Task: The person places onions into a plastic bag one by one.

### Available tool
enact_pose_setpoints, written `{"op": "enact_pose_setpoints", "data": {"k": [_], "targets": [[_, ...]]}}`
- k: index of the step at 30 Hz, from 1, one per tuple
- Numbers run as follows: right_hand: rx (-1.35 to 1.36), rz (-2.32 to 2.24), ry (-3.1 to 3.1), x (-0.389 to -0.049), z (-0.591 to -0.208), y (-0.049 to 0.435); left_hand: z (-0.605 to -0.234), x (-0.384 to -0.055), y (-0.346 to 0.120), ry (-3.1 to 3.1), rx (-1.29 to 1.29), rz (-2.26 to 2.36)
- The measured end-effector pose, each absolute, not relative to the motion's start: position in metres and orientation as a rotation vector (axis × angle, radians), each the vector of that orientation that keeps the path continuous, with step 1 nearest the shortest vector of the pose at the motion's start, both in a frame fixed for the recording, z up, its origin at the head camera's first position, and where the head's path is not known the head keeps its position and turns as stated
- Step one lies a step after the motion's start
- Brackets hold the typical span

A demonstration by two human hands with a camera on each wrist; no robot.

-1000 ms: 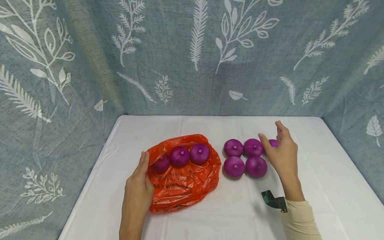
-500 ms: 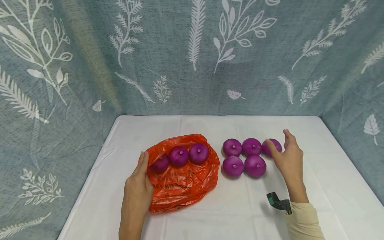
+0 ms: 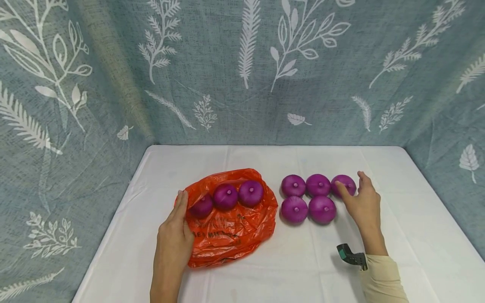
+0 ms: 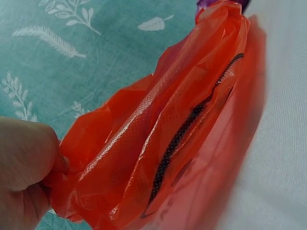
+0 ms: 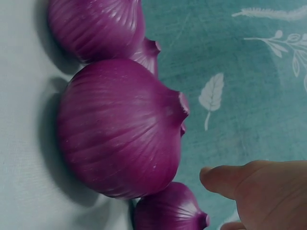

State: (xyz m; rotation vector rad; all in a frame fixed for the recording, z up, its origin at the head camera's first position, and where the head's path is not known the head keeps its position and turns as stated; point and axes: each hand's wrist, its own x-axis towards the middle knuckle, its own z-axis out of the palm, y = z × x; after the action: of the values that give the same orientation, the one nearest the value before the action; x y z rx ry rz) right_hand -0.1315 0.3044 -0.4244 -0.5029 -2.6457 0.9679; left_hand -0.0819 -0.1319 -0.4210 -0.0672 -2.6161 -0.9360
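Note:
My left hand [image 3: 172,244] pinches the left edge of a red plastic bag [image 3: 227,248]; the left wrist view shows the bunched film [image 4: 139,143] between thumb and fingers. Inside its mouth sit three purple onions, among them a middle one [image 3: 226,197]. To the right, my right hand [image 3: 363,206] reaches over the far-right onion [image 3: 345,182], thumb and fingers spread to either side of it. From the right wrist camera, the thumb [image 5: 225,179] is above the onions, apart from the large near onion [image 5: 120,129].
Several other onions stand in two rows right of the bag, including a back-left one [image 3: 293,185] and a front-right one [image 3: 322,209]. A white cloth covers the table [image 3: 284,269]. A patterned blue-green curtain [image 3: 227,118] rises behind and at both sides.
My right hand has shifted right and then lowered towards the far-right onion, which now shows between thumb and fingers. My left hand and the bag have stayed in place.

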Motion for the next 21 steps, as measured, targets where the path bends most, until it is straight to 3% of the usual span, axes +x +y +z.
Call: {"op": "enact_pose_setpoints", "data": {"k": [21], "targets": [[-0.554,0.949,-2.745,-0.135,-0.436,0.308,-0.418,-0.083,-0.132,-2.615,-0.073,-0.934]]}}
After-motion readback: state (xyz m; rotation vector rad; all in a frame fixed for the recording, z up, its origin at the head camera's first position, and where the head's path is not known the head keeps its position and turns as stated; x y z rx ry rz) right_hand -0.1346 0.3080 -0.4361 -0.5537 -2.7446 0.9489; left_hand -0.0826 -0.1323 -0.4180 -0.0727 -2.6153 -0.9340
